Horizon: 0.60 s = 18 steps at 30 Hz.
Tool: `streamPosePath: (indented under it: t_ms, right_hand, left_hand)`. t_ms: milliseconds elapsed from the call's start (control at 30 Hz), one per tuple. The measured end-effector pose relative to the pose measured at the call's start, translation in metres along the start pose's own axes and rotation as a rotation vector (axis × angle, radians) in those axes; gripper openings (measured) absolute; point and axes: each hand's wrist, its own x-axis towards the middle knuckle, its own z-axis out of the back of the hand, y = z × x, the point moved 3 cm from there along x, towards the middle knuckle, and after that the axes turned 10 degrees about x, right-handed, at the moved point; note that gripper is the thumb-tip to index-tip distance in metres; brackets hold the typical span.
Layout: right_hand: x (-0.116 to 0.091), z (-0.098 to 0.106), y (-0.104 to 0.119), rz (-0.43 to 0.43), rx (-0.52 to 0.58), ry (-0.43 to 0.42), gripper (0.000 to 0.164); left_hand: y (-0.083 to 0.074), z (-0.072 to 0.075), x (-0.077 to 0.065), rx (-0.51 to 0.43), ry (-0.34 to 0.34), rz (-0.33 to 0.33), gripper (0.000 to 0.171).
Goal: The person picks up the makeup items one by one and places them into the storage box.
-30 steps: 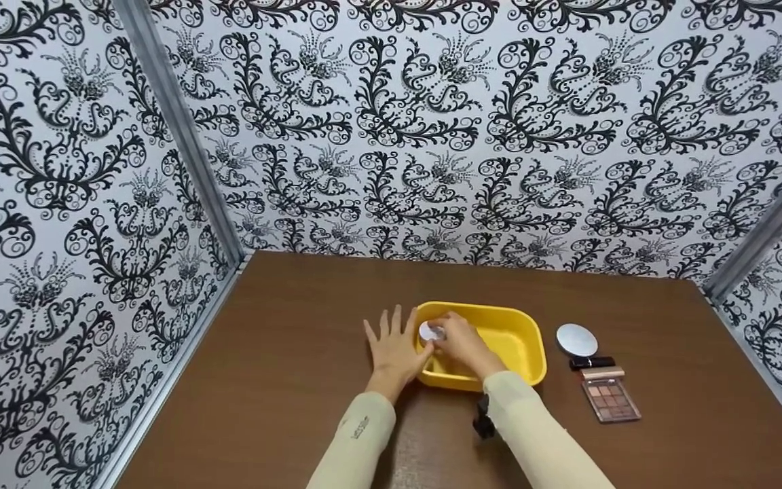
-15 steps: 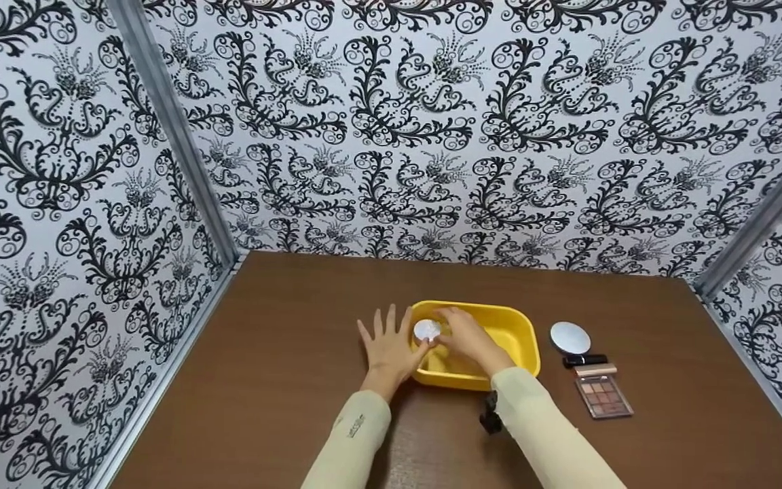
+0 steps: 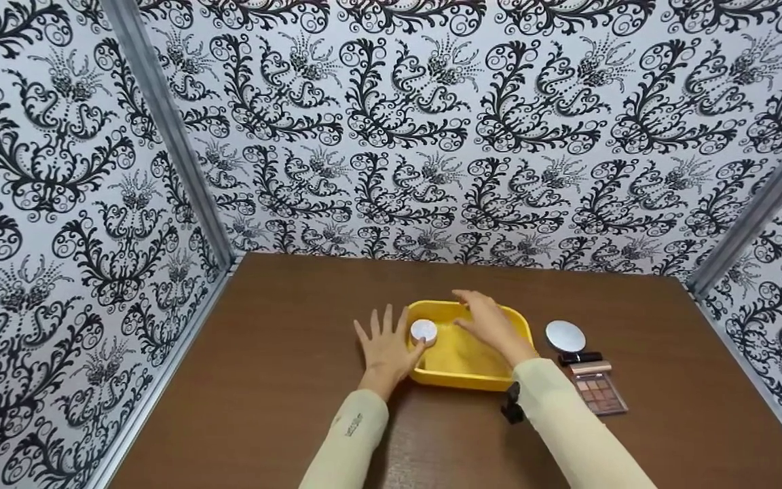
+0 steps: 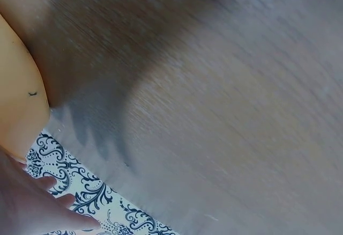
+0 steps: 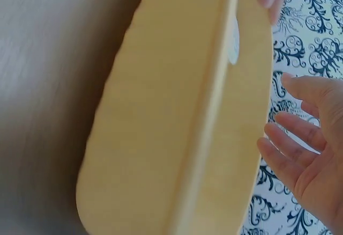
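Note:
In the head view a yellow plastic basin (image 3: 469, 382) stands on the brown table. A small round white-lidded jar (image 3: 423, 331) sits inside it at the left end. My left hand (image 3: 387, 352), fingers straight and spread, rests at the basin's left rim, its thumb reaching over to the jar's edge. Above the basin's right half is my right hand (image 3: 493, 324), fingers loosely bent and holding nothing. The right wrist view has that right hand (image 5: 305, 144) beside the basin's rim, with a sliver of the white lid (image 5: 234, 41) showing past it.
Right of the basin lie a round silver compact (image 3: 565, 336), a black tube (image 3: 580, 357), a pinkish-gold tube (image 3: 590, 367) and an eyeshadow palette (image 3: 600, 394), partly behind the right sleeve. Patterned walls (image 3: 391, 136) rise behind and beside the table.
My right hand has let go of the white-lidded jar and moved up and right, leaving it in the basin's left end. My left hand stays at the left rim.

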Motion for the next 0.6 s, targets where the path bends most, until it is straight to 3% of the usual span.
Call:
streamPosePath:
  t_ms: [600]
  right_hand:
    - [-0.025,0.056,-0.043,-0.116,-0.126,-0.028,0.055]
  left_hand:
    - [-0.001,0.005,-0.002,-0.017,0.005,-0.001,0.076]
